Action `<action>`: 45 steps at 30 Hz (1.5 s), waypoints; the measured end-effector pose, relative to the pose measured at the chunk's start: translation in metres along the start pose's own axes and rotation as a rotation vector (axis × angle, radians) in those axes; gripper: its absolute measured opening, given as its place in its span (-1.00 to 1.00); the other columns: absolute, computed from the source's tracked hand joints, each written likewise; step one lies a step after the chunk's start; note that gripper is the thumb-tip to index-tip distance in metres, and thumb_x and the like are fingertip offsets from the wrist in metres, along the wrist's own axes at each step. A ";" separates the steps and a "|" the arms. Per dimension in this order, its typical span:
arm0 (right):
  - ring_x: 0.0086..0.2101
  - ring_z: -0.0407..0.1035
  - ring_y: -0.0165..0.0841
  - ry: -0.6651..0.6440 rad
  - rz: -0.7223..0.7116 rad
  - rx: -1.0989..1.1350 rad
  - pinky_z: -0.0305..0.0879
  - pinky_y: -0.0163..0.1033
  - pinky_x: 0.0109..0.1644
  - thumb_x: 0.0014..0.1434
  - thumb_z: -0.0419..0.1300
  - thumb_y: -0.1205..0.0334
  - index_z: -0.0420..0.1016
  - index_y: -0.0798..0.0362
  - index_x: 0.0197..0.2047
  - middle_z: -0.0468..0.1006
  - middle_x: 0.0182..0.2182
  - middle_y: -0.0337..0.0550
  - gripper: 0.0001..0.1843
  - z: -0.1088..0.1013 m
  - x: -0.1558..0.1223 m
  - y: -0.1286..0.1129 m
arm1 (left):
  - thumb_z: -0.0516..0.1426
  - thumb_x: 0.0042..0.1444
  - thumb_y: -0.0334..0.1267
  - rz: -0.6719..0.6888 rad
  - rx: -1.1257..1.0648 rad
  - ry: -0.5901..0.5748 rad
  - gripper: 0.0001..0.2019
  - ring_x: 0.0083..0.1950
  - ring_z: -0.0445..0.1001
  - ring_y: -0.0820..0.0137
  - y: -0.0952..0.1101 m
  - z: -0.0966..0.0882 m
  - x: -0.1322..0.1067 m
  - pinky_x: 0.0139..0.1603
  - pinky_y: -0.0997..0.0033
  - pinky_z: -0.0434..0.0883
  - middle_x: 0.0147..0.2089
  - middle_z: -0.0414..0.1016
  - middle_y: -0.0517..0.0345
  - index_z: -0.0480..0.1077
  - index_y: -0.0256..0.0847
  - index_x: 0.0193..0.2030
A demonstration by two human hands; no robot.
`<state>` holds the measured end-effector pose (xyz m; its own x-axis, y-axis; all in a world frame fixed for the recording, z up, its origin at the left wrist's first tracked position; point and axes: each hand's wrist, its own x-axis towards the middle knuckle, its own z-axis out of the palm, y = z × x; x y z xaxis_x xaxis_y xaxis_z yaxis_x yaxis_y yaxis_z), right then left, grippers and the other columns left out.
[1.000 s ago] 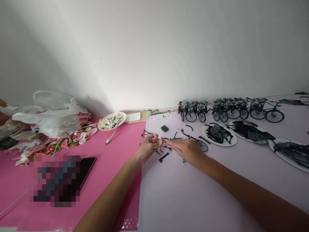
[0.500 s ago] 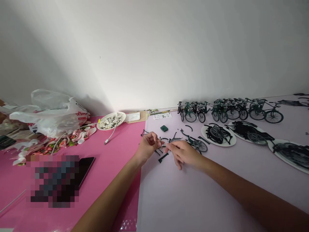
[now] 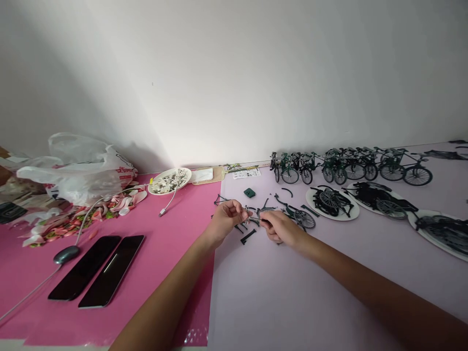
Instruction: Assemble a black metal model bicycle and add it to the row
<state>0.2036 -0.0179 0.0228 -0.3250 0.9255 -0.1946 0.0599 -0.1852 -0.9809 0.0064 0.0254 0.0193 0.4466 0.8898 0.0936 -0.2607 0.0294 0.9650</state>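
My left hand [image 3: 227,220] is closed, its thumb and fingertips pinching a small silvery part [image 3: 247,214] too fine to make out fully. Facing it from the right, my right hand [image 3: 281,228] is curled round a thin rod-like tool [image 3: 256,219] that points at that part; its exact kind is hidden by the fingers. Around and beyond both hands lie loose model bicycle pieces: a partly built green bicycle [image 3: 299,217], a dark flat bar [image 3: 248,237], a curved mudguard-like strip [image 3: 287,190] and a small green block [image 3: 249,193].
Assembled model bicycles [image 3: 354,165] stand in a row by the wall. Plates of black parts [image 3: 351,214] lie at right. Leftward on pink covering are a plate of pale bits [image 3: 149,190], a cable [image 3: 169,204], a plastic bag [image 3: 80,175] and two phones [image 3: 113,273].
My right hand's fingers, looser and stretched out before, have curled in round the thin tool. My left hand keeps its pinch in nearly the same place.
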 end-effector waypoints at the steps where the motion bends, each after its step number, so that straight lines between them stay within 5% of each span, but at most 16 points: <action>1: -0.65 -0.20 -0.51 0.016 -0.030 -0.034 -0.27 -0.33 -0.57 0.26 0.07 -0.01 0.04 -0.04 -0.53 -0.08 -0.67 -0.44 -0.58 -0.001 0.001 0.002 | 0.54 -0.15 -0.14 -0.004 -0.006 0.005 -0.51 -0.12 0.59 0.26 0.000 0.000 0.000 -0.22 0.41 0.43 -0.44 0.48 0.18 0.29 -0.21 -0.43; 9: -0.55 0.11 -0.43 0.219 -0.356 -0.384 0.07 -0.31 -0.47 0.34 0.11 -0.04 0.40 0.02 -0.36 0.25 -0.56 -0.33 -0.65 0.002 -0.004 0.001 | 0.53 -0.15 -0.08 -0.062 -0.027 0.094 -0.50 -0.24 0.54 0.40 0.000 -0.006 0.002 -0.17 0.43 0.39 -0.33 0.55 0.17 0.31 -0.21 -0.36; 15: -0.40 0.39 -0.31 0.324 -0.661 -0.624 0.28 -0.27 -0.37 0.42 0.12 -0.03 0.57 0.00 -0.12 0.60 -0.30 -0.09 -0.69 0.000 -0.001 0.008 | 0.54 -0.18 -0.13 -0.123 -0.117 0.124 -0.48 -0.34 0.49 0.49 0.004 -0.008 0.002 -0.22 0.45 0.37 -0.24 0.59 0.13 0.28 -0.20 -0.35; 25: -0.42 0.37 -0.35 0.410 -0.996 -1.007 0.26 -0.30 -0.36 0.53 0.05 0.09 0.65 0.01 0.05 0.41 -0.45 -0.18 -0.64 -0.014 0.008 0.017 | 0.57 -0.21 -0.12 -0.153 -0.099 0.070 -0.46 -0.39 0.49 0.51 0.004 -0.013 0.003 -0.28 0.48 0.35 -0.26 0.58 0.13 0.31 -0.23 -0.34; 37: -0.43 0.36 -0.37 0.265 -1.008 -1.064 0.22 -0.29 -0.33 0.55 0.00 0.13 0.62 0.06 -0.11 0.48 -0.43 -0.16 -0.62 -0.016 0.003 0.012 | 0.57 -0.23 -0.18 -0.120 -0.078 -0.021 -0.50 -0.36 0.49 0.45 0.004 -0.013 0.002 -0.31 0.47 0.41 -0.42 0.49 0.23 0.37 -0.22 -0.32; 45: -0.38 0.36 -0.34 0.188 -0.845 -0.921 0.19 -0.27 -0.28 0.55 -0.01 0.05 0.55 0.04 -0.24 0.50 -0.42 -0.16 -0.57 -0.012 0.002 0.011 | 0.57 -0.26 -0.21 -0.074 -0.069 -0.021 -0.52 -0.19 0.55 0.32 -0.001 -0.014 0.003 -0.35 0.50 0.45 -0.47 0.43 0.23 0.38 -0.22 -0.36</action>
<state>0.2148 -0.0144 0.0118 -0.4489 0.6890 0.5690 0.5577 0.7135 -0.4241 -0.0039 0.0344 0.0148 0.4845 0.8743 0.0285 -0.2845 0.1266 0.9503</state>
